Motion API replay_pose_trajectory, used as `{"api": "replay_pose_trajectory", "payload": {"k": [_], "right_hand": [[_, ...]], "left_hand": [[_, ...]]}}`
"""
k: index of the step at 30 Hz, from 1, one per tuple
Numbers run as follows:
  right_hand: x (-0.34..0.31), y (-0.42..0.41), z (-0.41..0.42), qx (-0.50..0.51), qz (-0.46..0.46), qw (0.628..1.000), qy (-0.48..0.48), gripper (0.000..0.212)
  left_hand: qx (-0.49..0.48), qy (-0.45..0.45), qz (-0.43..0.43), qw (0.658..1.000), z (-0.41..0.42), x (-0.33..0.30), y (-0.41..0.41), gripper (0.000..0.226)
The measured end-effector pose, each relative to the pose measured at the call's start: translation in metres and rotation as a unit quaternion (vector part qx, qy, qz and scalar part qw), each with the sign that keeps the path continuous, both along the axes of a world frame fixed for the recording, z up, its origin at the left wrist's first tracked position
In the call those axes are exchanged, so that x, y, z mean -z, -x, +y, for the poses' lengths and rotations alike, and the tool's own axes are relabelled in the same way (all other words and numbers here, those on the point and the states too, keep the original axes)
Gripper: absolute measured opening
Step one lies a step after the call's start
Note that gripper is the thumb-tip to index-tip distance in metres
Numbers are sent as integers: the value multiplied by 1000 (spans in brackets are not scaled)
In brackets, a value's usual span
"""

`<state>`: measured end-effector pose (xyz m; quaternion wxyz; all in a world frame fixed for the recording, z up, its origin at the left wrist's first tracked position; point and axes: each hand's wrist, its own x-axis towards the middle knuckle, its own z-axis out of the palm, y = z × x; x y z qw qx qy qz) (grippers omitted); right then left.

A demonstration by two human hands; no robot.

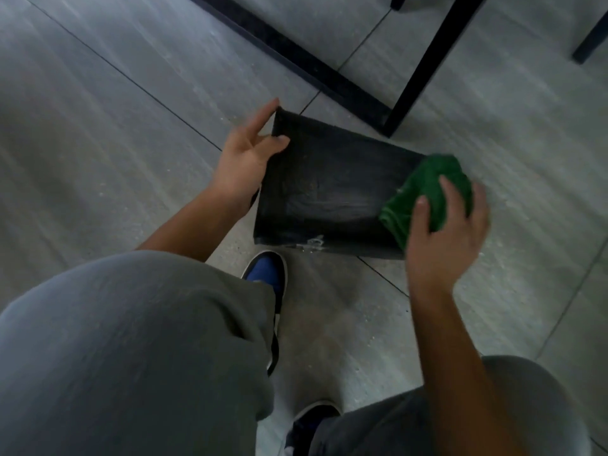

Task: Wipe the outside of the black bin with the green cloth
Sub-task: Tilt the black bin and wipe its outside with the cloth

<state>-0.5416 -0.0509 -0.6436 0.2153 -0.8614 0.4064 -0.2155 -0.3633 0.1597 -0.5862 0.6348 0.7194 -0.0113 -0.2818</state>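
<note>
The black bin [329, 189] lies on its side on the grey tiled floor, one broad flat face turned up. My left hand [245, 158] grips its left end, thumb on the top face and fingers around the edge. My right hand [447, 225] presses a bunched green cloth [424, 192] against the right end of the bin. A small wet patch shows at the bin's near edge [314, 241].
A black metal table frame [332, 79] with an upright leg [424, 65] stands just beyond the bin. Another dark leg [589, 44] is at the far right. My knees in grey trousers and my blue and black shoe [266, 274] fill the near floor.
</note>
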Motion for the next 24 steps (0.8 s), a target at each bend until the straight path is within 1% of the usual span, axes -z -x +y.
{"api": "replay_pose_trajectory", "payload": {"k": [1, 3, 5, 7, 9, 11, 13, 14, 15, 17, 19, 21, 24], "right_hand": [[1, 5, -10, 23, -7, 1000, -13, 42], [2, 9, -20, 34, -17, 999, -21, 41], [4, 9, -21, 38, -18, 999, -17, 40], [5, 8, -18, 48, -18, 999, -15, 39], [5, 9, -16, 50, -23, 998, -12, 39], [6, 8, -15, 42, -20, 999, 2, 38], [8, 6, -15, 37, -16, 999, 13, 38], [9, 5, -15, 37, -19, 999, 16, 38], [9, 5, -14, 35, -21, 999, 22, 37], [9, 4, -13, 31, -14, 998, 45, 37], [9, 3, -11, 39, -3, 998, 58, 37], [7, 3, -6, 51, 7, 998, 45, 38], [-1, 5, -9, 39, 19, 999, -5, 40]], "left_hand": [[16, -3, -20, 1000, 0, 2, 1, 57], [54, 2, -42, 998, -2, 4, 3, 61], [96, 11, -42, 994, -4, 5, 7, 71], [142, -6, -73, 987, 1, 6, 13, 81], [173, -80, -139, 972, 8, 6, 19, 81], [162, -161, -193, 954, 13, 3, 23, 74], [145, -200, -216, 945, 13, 1, 27, 67], [138, -198, -213, 947, 12, 0, 28, 66], [124, -175, -195, 957, 11, -1, 28, 65], [74, -81, -112, 988, 10, -3, 25, 68], [39, 4, -32, 999, 14, -4, 21, 75], [52, 22, -19, 998, 19, -2, 20, 79], [77, 1, -38, 996, 20, 1, 21, 74]]}}
